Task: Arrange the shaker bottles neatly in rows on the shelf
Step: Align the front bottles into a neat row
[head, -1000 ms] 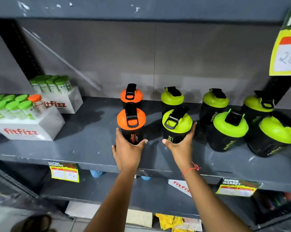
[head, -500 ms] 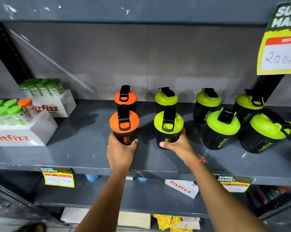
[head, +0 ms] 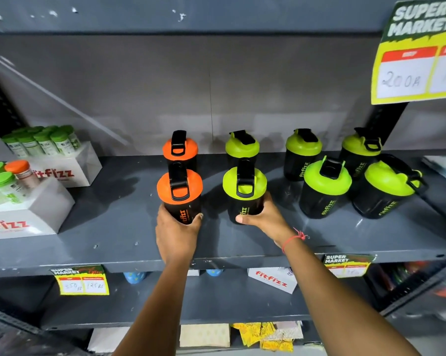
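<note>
Black shaker bottles stand in two rows on the grey shelf [head: 109,227]. My left hand [head: 177,236] grips the front orange-lidded shaker [head: 180,192]. My right hand [head: 264,218] grips the front green-lidded shaker [head: 244,190] beside it. Behind them stand a second orange-lidded shaker [head: 180,147] and a green-lidded shaker [head: 242,146]. To the right, two more green-lidded shakers [head: 303,152] [head: 361,150] fill the back row, and two others [head: 326,187] [head: 387,188] sit in front, lids turned askew.
Two white Fitfizz display boxes [head: 24,217] [head: 70,168] with small green and orange tubes occupy the shelf's left end. A yellow price sign [head: 417,60] hangs at upper right. Price tags [head: 82,280] [head: 347,264] hang on the shelf's front edge. Lower shelves hold boxes and packets.
The green-lidded shaker in my right hand has been turned so its lid strap faces straight back, matching the orange one. Both hands stay on their bottles.
</note>
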Demonstrator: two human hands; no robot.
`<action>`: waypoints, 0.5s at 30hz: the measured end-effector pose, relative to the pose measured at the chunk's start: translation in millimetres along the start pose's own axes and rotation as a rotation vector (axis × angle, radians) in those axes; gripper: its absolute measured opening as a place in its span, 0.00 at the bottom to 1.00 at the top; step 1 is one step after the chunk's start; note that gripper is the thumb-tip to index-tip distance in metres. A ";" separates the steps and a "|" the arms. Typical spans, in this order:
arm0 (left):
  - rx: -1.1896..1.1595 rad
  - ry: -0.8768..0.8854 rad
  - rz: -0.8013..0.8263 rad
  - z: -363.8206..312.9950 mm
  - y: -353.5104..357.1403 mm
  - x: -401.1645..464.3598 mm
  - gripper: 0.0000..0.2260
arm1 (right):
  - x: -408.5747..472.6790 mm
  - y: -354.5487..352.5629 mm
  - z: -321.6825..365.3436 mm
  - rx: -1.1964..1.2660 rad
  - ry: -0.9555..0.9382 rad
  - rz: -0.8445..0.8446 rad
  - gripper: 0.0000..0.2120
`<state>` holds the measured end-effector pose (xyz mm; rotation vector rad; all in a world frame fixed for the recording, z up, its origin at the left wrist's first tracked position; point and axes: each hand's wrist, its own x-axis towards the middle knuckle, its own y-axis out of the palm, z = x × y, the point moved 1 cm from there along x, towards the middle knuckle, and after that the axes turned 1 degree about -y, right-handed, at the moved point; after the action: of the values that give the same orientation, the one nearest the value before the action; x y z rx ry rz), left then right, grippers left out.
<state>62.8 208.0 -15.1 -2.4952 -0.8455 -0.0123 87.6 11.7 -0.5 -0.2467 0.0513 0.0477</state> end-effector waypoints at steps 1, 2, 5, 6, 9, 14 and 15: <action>-0.005 0.021 -0.002 -0.9 -1.0 -0.3 0.34 | -5.8 -2.1 1.1 0.028 -0.008 0.002 0.38; -0.013 0.033 -0.007 -1.9 -2.7 -2.5 0.38 | -11.7 -4.8 -0.4 0.062 -0.018 -0.002 0.40; -0.013 0.088 -0.117 -8.0 -10.6 -33.0 0.40 | -35.0 -20.1 -12.7 0.088 -0.009 -0.064 0.40; -0.006 0.178 -0.150 -14.3 -12.0 -51.4 0.37 | -44.1 -28.0 -17.6 0.093 -0.016 -0.116 0.36; 0.009 0.545 0.022 -44.1 6.2 -104.5 0.26 | -68.9 -57.6 -23.6 0.090 -0.074 -0.485 0.15; -0.158 0.478 0.543 -94.7 79.1 -141.9 0.23 | -69.6 -108.7 -30.6 0.136 -0.069 -0.865 0.12; -0.172 0.407 0.574 -102.3 93.6 -142.3 0.23 | -64.5 -116.6 -33.7 0.142 -0.041 -0.813 0.17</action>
<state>16.6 16.2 8.2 -2.6681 0.0481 -0.3938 28.0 -112.2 -1.1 -0.1104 -0.0891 -0.7574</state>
